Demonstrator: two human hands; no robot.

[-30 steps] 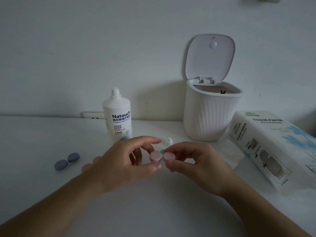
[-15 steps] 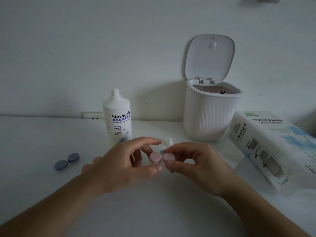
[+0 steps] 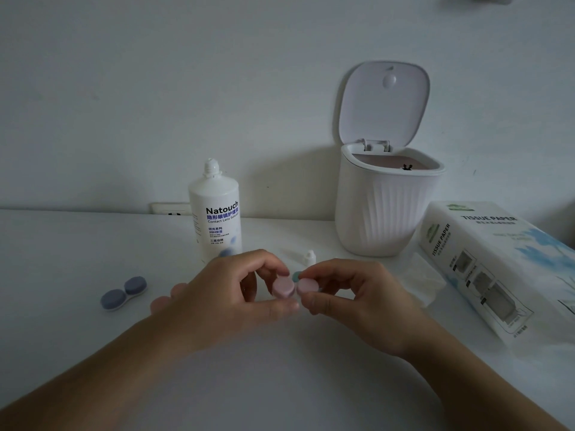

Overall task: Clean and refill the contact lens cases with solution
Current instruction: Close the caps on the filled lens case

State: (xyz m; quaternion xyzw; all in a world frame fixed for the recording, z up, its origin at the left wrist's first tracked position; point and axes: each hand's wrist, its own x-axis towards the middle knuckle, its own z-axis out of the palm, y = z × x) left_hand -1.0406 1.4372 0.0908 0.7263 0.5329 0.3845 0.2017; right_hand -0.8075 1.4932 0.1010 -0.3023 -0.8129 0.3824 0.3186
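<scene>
Both hands grasp one pink lens case (image 3: 294, 287) above the tabletop (image 3: 77, 259); left hand (image 3: 227, 297) pinches the left cap, right hand (image 3: 351, 300) pinches the right cap; blue lens case (image 3: 123, 293) lies capped, well apart to the left; solution bottle (image 3: 215, 213) stands upright, uncapped, behind the hands; its cap (image 3: 309, 258) rests beside the open bin (image 3: 385, 209); tissue box (image 3: 497, 269) lies at right.
</scene>
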